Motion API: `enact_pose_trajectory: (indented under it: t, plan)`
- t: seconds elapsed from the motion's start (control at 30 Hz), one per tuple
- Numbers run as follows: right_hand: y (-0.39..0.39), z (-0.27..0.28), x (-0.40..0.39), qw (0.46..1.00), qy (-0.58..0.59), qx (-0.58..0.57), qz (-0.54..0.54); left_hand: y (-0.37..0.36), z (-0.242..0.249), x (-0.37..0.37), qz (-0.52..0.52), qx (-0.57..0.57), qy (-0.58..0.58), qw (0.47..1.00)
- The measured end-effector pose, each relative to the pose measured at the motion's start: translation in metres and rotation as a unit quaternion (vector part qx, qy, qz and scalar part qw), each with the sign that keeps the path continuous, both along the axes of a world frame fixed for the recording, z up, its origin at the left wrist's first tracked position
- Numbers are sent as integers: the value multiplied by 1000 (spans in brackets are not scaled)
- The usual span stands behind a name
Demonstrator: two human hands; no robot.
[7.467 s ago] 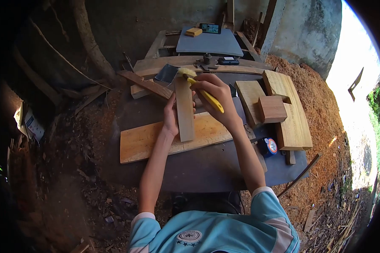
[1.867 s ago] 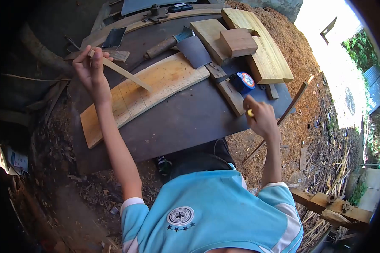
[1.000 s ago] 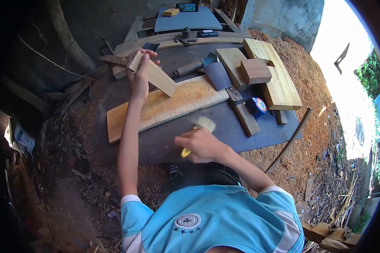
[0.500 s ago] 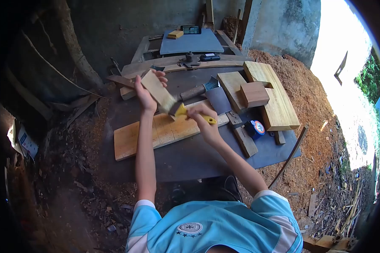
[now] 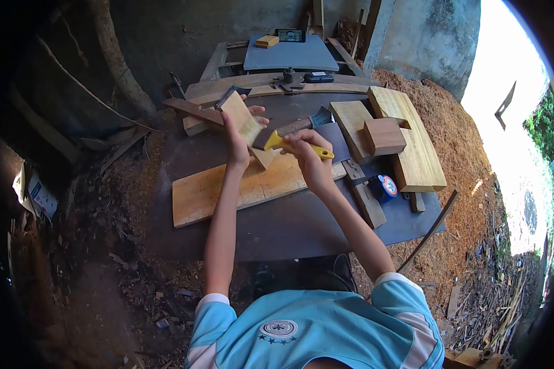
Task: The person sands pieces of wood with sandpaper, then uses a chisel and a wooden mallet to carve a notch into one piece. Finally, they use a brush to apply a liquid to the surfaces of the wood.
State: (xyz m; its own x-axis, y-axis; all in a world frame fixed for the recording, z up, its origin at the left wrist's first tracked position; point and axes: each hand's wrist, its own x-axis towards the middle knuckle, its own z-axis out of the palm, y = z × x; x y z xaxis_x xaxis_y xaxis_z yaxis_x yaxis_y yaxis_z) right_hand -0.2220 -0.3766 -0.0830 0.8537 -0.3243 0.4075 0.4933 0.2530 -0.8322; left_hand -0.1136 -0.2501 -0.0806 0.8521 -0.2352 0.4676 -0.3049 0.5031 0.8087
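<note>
My left hand holds a small pale wooden piece tilted above the table, with its fingers wrapped round the far side. Closed round the yellow handle of a brush, my right hand is just to the right of it. The brush's pale bristles lie against the right edge of the wooden piece. Below both hands, a long light board with pencil lines across it rests on the dark table.
Thick boards and a reddish wood block lie at the right, near a blue tape measure. Behind my right hand is a wooden-handled tool. A blue-grey board bears a phone. A thin stick leans at the table's right edge.
The wooden piece has turned to another angle in my left hand. My right hand and the brush have shifted slightly relative to it. The whole view has moved a little.
</note>
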Motion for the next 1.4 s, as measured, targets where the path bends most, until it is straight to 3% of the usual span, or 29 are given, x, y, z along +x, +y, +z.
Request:
enact_pose_trajectory:
  t: [0.13,0.2,0.27,0.33,0.43,0.53,0.6,0.63,0.7,0.8,0.83,0.93,0.97,1.0,1.07,1.17,1.27,1.33,1.4]
  plan:
    - [-32,-22,-10,983,184,-3,-3,4,-14,1,-30,-3,33,999]
    - [-38,-9,-4,979,183,-84,-10,-4,-20,-1,-60,24,4,998]
    - [-25,14,2,983,106,-150,-24,-17,-30,-8,-131,44,-2,990]
    - [-21,37,3,990,96,-93,-45,-31,-39,-8,-59,84,-104,989]
    - [-23,46,3,995,58,69,-41,-27,-36,-15,52,101,-142,983]
    - [-35,59,-6,977,-38,207,-20,-17,-41,-3,-23,44,-44,998]
    - [-44,73,-10,971,-135,199,-10,-12,-23,-9,44,61,-49,996]
    - [-43,83,-12,976,-155,147,-30,-10,-12,-13,76,70,-51,993]
    - [-40,100,-16,977,-195,43,-71,8,-4,-8,38,104,-43,993]
    - [-46,101,-12,918,-217,-268,-194,16,5,-7,11,89,-9,996]
    - [-39,106,-15,915,-225,-288,-171,18,4,-3,-2,87,-10,996]
    - [-30,104,-6,810,-288,-484,-162,16,-13,6,-91,15,56,994]
    - [-22,98,-8,824,-235,-509,-83,14,-19,9,-129,-21,89,987]
    - [-15,87,-13,830,-179,-529,-5,12,-19,7,-101,-35,128,986]
    - [-13,45,-15,761,-139,-625,103,9,-16,5,-45,-61,204,976]
    - [-21,41,-43,751,-25,-607,259,24,-24,18,-72,-72,210,972]
    - [-34,57,-36,750,-38,-595,288,18,-21,10,-98,-102,223,964]
    - [-36,69,-21,805,-79,-548,215,9,-11,1,-117,-127,236,956]
    - [-34,82,-9,840,-126,-526,39,12,-7,2,-171,-132,240,946]
